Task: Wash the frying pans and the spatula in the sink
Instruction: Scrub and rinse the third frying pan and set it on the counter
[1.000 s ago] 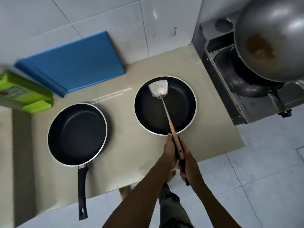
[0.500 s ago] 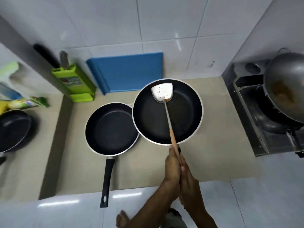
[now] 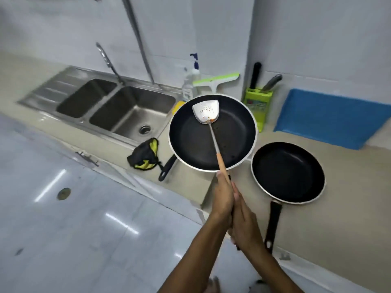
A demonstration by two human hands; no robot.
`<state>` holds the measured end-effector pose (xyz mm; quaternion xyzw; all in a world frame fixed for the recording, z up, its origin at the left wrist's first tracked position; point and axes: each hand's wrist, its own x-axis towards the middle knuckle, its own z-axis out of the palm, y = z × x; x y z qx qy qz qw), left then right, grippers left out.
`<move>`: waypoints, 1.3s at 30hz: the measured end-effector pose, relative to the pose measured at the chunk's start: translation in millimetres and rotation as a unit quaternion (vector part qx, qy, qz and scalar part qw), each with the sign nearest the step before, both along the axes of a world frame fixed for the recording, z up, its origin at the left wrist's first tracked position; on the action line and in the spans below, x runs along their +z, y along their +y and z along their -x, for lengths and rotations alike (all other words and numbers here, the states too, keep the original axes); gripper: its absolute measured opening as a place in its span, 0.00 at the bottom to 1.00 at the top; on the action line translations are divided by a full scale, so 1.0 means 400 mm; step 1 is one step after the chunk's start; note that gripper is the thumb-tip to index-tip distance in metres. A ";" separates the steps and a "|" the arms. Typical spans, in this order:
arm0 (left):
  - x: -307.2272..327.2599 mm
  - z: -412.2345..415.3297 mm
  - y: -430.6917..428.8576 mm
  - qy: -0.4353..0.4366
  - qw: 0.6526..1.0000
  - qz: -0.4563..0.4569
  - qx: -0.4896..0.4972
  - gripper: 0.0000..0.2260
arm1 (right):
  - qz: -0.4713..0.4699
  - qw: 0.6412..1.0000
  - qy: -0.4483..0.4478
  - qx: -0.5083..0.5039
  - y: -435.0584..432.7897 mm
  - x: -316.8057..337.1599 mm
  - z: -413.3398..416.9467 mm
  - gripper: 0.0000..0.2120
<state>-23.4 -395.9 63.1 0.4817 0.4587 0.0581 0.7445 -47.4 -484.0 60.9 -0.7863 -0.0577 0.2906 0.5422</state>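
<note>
Now our left hand (image 3: 222,195) and right hand (image 3: 245,220) clamp together on the frying pan (image 3: 212,133) handle and spatula (image 3: 208,115), which we have carried leftward to beside the sink (image 3: 135,111).

Black pan (image 3: 232,140) held aloft, speckled spatula (image 3: 206,112) inside, second pan (image 3: 287,172) on counter

In the middle of the frame, the left hand (image 3: 222,196) and right hand (image 3: 245,220) are pressed together and hold up a frying pan (image 3: 212,132) with a spatula (image 3: 208,115) in it. A second pan (image 3: 287,172) lies on the worktop (image 3: 347,208) at right; the sink (image 3: 135,111) is at upper left.
</note>
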 end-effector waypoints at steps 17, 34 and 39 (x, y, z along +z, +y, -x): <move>-0.024 0.223 0.724 0.032 0.989 -0.012 0.145 0.27 | -0.029 0.983 -0.010 0.183 0.718 -0.005 0.136 0.24; -0.138 0.049 1.407 0.064 0.997 0.018 0.035 0.25 | 0.064 0.995 0.029 0.074 1.409 -0.107 0.004 0.24; -0.204 0.004 1.594 0.080 0.996 0.033 -0.036 0.26 | 0.061 0.997 0.042 0.016 1.570 -0.157 0.000 0.22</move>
